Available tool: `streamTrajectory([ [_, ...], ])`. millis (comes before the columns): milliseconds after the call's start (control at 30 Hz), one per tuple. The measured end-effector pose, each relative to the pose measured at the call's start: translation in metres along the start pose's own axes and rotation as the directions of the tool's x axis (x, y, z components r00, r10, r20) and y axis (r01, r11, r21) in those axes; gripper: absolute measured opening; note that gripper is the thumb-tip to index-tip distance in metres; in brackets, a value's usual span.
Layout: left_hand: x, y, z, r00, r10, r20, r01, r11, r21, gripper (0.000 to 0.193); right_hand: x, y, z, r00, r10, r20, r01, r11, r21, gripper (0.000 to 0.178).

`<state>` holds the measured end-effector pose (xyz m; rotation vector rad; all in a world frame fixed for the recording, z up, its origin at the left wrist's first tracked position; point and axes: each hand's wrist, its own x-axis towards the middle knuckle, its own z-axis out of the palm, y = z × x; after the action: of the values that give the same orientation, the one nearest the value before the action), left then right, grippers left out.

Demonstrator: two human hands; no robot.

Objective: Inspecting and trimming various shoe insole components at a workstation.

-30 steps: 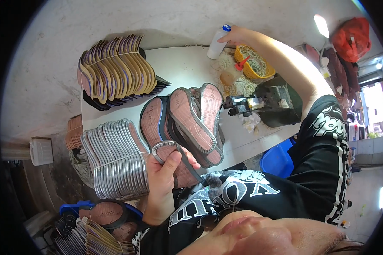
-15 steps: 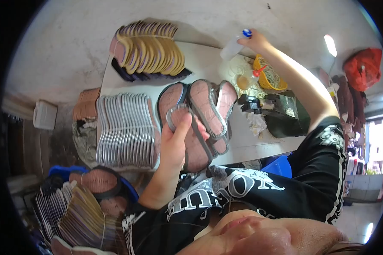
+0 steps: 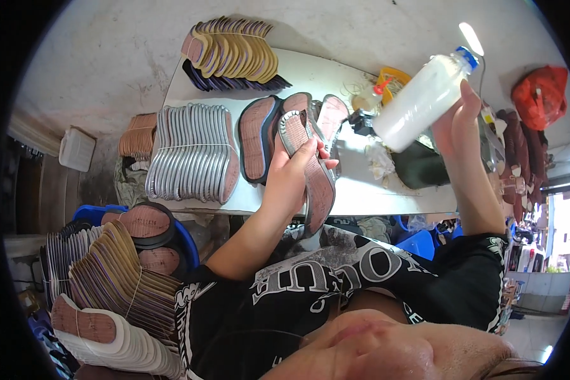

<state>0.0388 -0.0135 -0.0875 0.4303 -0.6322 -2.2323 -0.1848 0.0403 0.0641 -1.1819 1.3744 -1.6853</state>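
Observation:
My left hand [image 3: 290, 176] is closed around a shoe sole [image 3: 320, 190] with a brownish-pink face and a grey rim, raised in front of me above the table's near edge. Gathered white stitches or pleats line its far end. In my right hand [image 3: 457, 126] is a translucent white plastic bottle [image 3: 418, 101] with a blue cap. The bottle is tilted, cap up and to the right, above the table's right side. Just beyond my left hand lie several loose soles, among them a dark-rimmed sole [image 3: 254, 142] and a light-rimmed sole [image 3: 333, 117].
The white table [image 3: 361, 204] carries a tied bundle of silver-rimmed soles [image 3: 187, 152] and a yellow-rimmed bundle [image 3: 234, 60]. A small red-tipped bottle [image 3: 366, 99] stands by a yellow basket [image 3: 394, 75]. More sole bundles [image 3: 107, 269] fill the lower left beside a blue tub [image 3: 189, 244].
My right hand has lifted the bottle off the table's far side and brought it nearer, tilted. My left hand has shifted right, still with the sole, which now shows its length more fully.

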Motion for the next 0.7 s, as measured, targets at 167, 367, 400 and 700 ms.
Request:
streamTrajectory([
  [167,-0.013,-0.024,0.017,0.987,0.132,0.095,-0.138,0.988,0.062,0.018,-0.030,0.006,0.009,0.960,0.145,0.240,-0.148,0.989,-0.002,0.062],
  [367,-0.025,-0.037,0.027,0.979,0.085,0.187,-0.129,0.962,0.239,0.048,-0.032,0.011,0.018,0.854,0.099,0.510,0.333,0.649,-0.684,0.052],
  [400,-0.025,-0.038,0.028,0.981,0.077,0.179,-0.119,0.964,0.236,0.048,-0.031,0.009,0.021,0.778,0.123,0.617,0.473,0.532,-0.702,0.054],
  [700,-0.027,-0.038,0.017,0.994,0.032,0.105,-0.053,0.978,0.201,0.042,-0.018,0.009,0.033,0.719,0.260,0.644,0.610,0.207,-0.765,0.057],
])
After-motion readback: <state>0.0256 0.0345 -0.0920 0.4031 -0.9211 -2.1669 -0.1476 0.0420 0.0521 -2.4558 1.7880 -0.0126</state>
